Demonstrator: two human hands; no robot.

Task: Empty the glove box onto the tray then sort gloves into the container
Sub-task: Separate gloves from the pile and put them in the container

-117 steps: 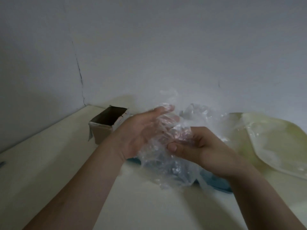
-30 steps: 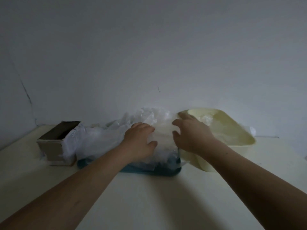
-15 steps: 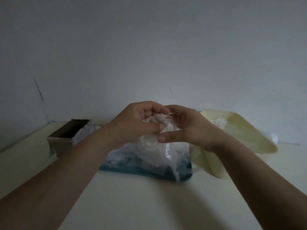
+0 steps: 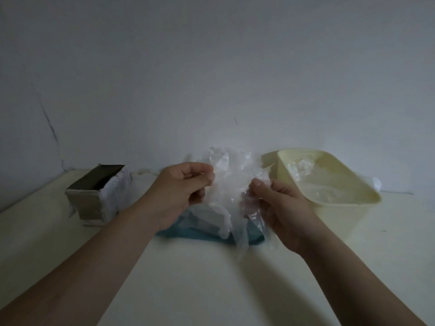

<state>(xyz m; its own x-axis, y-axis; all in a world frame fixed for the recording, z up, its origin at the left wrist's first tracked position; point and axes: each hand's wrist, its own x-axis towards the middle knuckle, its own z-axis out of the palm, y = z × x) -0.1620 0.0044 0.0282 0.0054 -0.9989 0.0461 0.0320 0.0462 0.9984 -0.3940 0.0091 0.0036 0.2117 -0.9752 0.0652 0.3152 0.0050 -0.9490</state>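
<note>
My left hand [image 4: 182, 192] and my right hand [image 4: 274, 204] each pinch a side of a clear plastic glove [image 4: 231, 184], held up between them above the blue tray [image 4: 204, 236]. More clear gloves [image 4: 207, 218] lie heaped on that tray, partly hidden behind my hands. The open cardboard glove box [image 4: 98, 194] stands at the left with white plastic along its right edge. The cream container [image 4: 329, 184] stands at the right and holds a few crumpled clear gloves [image 4: 302, 168].
All of this sits on a pale table [image 4: 211, 278] pushed against a grey wall. A dark crack [image 4: 48, 123] runs down the wall at the left. A scrap of clear plastic [image 4: 376, 183] hangs behind the container's right rim.
One second ago both hands lay on the pile on the tray. They lifted a glove from it, and now they have drawn slightly apart, spreading the glove between them.
</note>
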